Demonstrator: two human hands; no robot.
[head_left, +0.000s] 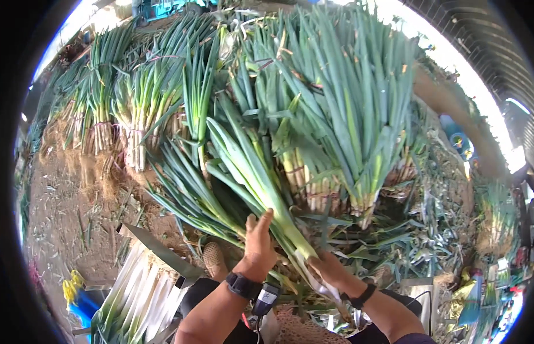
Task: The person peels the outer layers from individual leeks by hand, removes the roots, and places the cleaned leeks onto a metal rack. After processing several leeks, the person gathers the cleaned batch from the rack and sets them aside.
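A large green onion (267, 195) lies slantwise before me, leaves away from me and pale root end toward my lap. My right hand (333, 270) is closed around its lower stalk. Close against the stalk's left side is my left hand (260, 243), thumb and a finger stretched and apart; its other fingers are hidden. Beyond my left hand, more loose green onions (195, 192) lie with leaves fanned to the left. Thin strips of pale peel (316, 281) hang near the root end below my right hand.
Tied green onion bundles (143, 109) stand at the far left, taller ones (347, 114) ahead. Trimmed white stalks (143, 286) lie lower left beside a flat metal plate (161, 252). Leaf scraps (404, 246) cover the right-hand ground. A dark handheld device (266, 301) sits near my left wrist.
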